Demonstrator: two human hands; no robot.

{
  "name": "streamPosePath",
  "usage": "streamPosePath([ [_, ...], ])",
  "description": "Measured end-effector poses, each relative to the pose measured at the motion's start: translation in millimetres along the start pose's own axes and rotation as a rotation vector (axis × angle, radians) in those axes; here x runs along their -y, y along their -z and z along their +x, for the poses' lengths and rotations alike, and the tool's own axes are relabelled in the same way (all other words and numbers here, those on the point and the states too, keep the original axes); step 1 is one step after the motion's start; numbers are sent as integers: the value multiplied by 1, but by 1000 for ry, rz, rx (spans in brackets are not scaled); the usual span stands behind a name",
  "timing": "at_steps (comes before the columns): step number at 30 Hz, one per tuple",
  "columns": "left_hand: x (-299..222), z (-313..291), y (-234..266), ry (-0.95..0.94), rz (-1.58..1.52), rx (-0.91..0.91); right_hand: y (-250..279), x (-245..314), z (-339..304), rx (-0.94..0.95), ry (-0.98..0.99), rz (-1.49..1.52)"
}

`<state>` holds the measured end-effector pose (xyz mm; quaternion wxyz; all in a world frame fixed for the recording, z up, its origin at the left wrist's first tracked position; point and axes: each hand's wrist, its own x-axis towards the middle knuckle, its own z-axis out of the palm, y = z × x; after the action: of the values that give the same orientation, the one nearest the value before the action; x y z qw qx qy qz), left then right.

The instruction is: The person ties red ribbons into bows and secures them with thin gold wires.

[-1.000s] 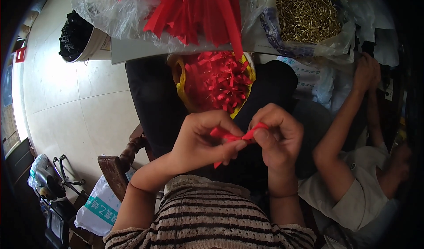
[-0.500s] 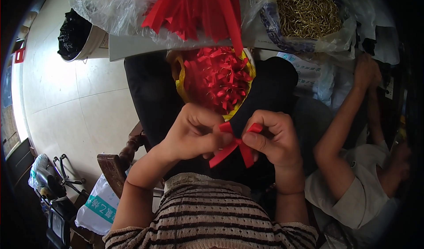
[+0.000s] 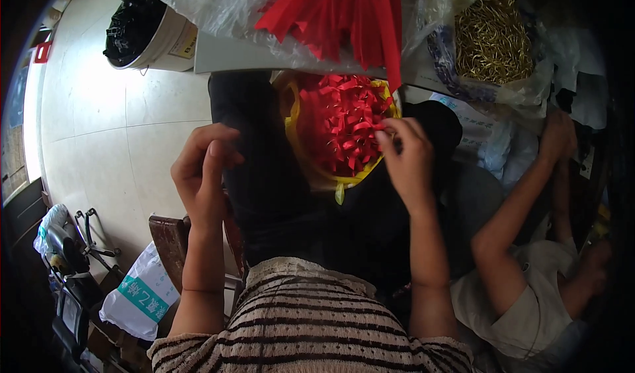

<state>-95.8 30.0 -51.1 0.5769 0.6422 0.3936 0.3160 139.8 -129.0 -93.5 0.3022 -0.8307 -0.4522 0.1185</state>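
Between my dark-trousered legs (image 3: 254,174), as the head view shows, sits a yellow-lined bucket (image 3: 294,127) heaped with red bows (image 3: 354,118), and my right hand (image 3: 411,158) reaches over its right side. Its fingertips are at the red there; whether they are clamped on a bow or stand apart I cannot tell, for bow and heap run together. My left hand (image 3: 208,168) hangs off to the left, fingers loosely curled, thumb apart from them, nothing in it.

A bow let go too near the rim might tip outside and drop to the floor (image 3: 92,101); a fingertip might hook a neighbouring loop and drag it out (they tangle easily, I'd judge). The longest strip of the ribbon bundle (image 3: 337,22) dangles past the table edge (image 3: 231,55) toward the bucket and could catch my knuckles.

Counting: one bucket, its bows too overlapped to number; one ribbon bundle; one heap of gold ties (image 3: 495,39), likewise uncountable; one pale bin (image 3: 173,45); one co-worker's forearm (image 3: 512,204) at the right.
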Motion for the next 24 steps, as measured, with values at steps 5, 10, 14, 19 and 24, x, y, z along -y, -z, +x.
streamPosePath([
  [5,1,-3,-14,43,-48,91,-92,13,5,269,-194,248],
  [10,20,-2,-33,159,-49,225,-99,9,17,386,-363,758],
  [14,45,9,-53,117,281,314,-57,20,19,432,-373,837],
  [19,57,8,-52,210,239,273,-96,13,7,363,-284,477],
  [24,49,7,-40,272,188,242,-138,11,16,359,-313,496],
])
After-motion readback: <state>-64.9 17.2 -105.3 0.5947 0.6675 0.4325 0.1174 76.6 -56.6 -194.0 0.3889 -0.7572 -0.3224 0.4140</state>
